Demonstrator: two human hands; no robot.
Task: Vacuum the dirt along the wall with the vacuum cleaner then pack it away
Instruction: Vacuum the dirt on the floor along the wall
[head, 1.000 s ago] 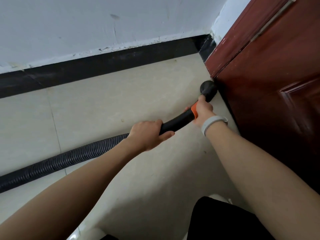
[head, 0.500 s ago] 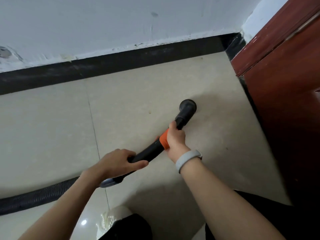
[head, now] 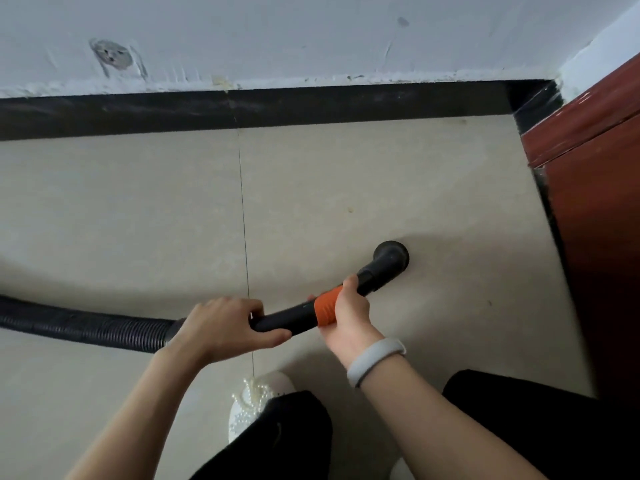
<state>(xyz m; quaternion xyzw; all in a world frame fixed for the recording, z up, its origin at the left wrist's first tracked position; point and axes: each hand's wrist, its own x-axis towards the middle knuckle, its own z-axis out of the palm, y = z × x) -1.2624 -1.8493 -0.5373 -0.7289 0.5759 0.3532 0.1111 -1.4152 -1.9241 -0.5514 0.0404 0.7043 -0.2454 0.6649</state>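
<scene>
Vacuuming was the step in hand, judging by how both hands worked the tool over the tiled floor, near the dark skirting at the foot of the white wall and left of the red door; packing away had not begun. The next move probably called for sliding the head toward the far skirting, where small specks lay on the tile, keeping its mouth flat to the floor.

The vacuum's ribbed black hose came in from the left and joined a rigid black wand with an orange collar, ending in a round black nozzle that sat on the floor, well apart from the skirting. The left hand was wrapped around the wand's near end beside the hose joint. The right hand clasped the orange collar, a pale wristband on its wrist.
</scene>
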